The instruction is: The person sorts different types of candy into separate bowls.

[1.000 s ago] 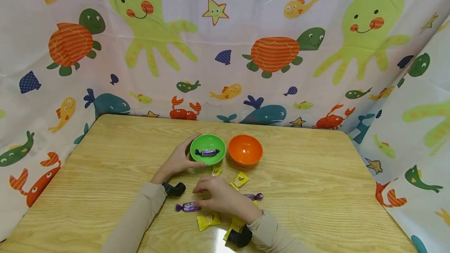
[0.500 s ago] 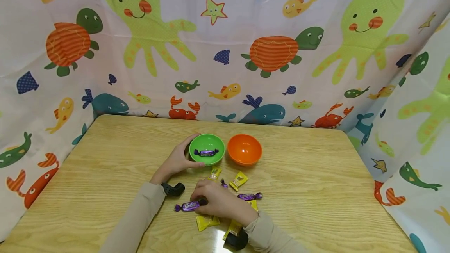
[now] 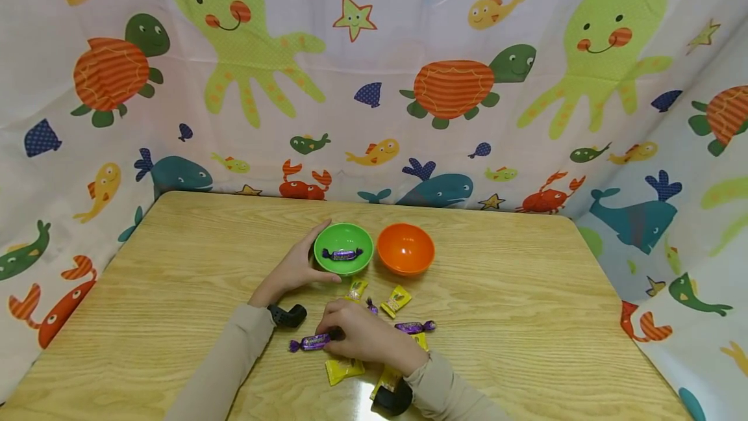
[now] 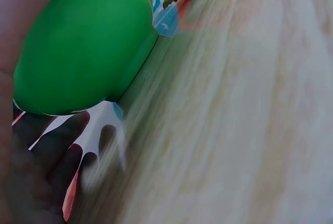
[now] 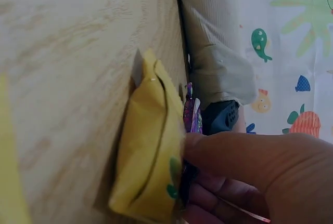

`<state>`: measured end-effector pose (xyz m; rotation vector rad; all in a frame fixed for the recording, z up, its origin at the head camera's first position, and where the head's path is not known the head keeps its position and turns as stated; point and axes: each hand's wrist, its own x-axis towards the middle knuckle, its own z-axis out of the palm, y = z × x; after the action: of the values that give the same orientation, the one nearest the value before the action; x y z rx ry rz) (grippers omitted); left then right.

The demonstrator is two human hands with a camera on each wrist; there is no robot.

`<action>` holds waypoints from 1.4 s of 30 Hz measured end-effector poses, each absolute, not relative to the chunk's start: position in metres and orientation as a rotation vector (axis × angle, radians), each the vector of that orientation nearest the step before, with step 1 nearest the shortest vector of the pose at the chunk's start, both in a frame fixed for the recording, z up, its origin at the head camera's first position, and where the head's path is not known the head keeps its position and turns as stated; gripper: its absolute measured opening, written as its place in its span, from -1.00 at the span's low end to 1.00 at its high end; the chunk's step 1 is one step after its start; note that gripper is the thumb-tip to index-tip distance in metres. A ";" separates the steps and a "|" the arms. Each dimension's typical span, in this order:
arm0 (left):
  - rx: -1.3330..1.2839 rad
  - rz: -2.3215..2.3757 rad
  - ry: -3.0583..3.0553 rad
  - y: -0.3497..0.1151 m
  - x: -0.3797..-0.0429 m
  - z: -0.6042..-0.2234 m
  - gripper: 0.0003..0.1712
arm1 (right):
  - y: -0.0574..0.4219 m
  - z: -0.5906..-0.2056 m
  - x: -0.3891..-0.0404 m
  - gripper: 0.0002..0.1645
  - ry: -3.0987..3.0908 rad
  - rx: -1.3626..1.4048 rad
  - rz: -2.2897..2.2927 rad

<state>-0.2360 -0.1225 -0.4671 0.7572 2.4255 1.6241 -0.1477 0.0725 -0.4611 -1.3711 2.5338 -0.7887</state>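
Observation:
My left hand (image 3: pixel 297 266) grips the side of a green bowl (image 3: pixel 345 232), thumb at the near side and fingers round the left. In the left wrist view the bowl's green wall (image 4: pixel 88 42) fills the upper left. One purple wrapped candy (image 3: pixel 342 255) lies in that bowl. Below it, my right hand (image 3: pixel 368 336) pinches another purple wrapped candy (image 3: pixel 311 342) by its right end, low over the table. The right wrist view shows the thumb on this candy (image 5: pixel 189 116), partly hidden behind a yellow wrapped candy (image 5: pixel 143 151).
An orange bowl (image 3: pixel 406 249) stands right beside the green one. Several yellow candies (image 3: pixel 397 301) and more purple candies (image 3: pixel 415 327) lie around my right hand on the wooden table (image 3: pixel 526 317). A sea-animal curtain (image 3: pixel 386 18) hangs behind the table and along its sides.
The right hand's fingers have closed onto the left purple candy, and the hand has dropped slightly, uncovering other candies behind it. My left hand stays on the green bowl.

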 end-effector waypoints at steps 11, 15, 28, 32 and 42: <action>0.754 1.618 2.417 -0.123 -0.237 -0.471 0.34 | 0.076 -0.436 -0.147 -0.79 2.538 -1.347 -0.833; 0.771 1.636 2.396 -0.124 -0.238 -0.472 0.31 | 0.078 -0.420 -0.149 -0.78 2.568 -1.340 -0.870; 0.887 1.717 2.353 -0.129 -0.254 -0.500 0.25 | 0.090 -0.380 -0.175 -0.78 2.701 -1.261 -1.185; 0.845 1.711 2.346 -0.131 -0.259 -0.509 0.27 | 0.091 -0.381 -0.189 -0.78 2.737 -1.164 -1.214; 0.778 1.674 2.399 -0.128 -0.258 -0.505 0.30 | 0.091 -0.411 -0.222 -0.79 2.859 -0.924 -1.134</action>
<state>-0.2576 -0.1280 -0.5055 0.7781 2.3992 1.6736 -0.2224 0.0915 -0.4105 -0.9238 2.8588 -1.1338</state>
